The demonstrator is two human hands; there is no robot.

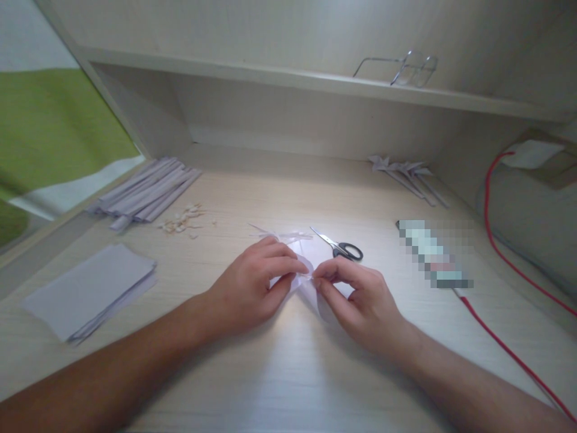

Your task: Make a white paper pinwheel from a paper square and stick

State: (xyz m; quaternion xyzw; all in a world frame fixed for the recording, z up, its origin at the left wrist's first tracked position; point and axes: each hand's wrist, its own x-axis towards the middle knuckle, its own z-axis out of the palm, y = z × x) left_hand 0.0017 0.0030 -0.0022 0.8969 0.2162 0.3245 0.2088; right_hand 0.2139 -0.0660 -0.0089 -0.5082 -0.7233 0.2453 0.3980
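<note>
I see a bare left forearm (126, 367) and bare right forearm (473, 385), both tapered; left hand (256, 276) and right hand (363, 304) likewise bare.

paper (310, 297): white; scissors (334, 243): black-handled, silver-bladed; cable (487, 213): red; cloth (63, 126): green-and-white, broad-banded

The worktop (216, 391) looks like smooth wood; the held sheet (310, 296) and left stack (90, 288), matt paper; the scissors (336, 246), shiny metal with plastic handles (341, 248).
</note>
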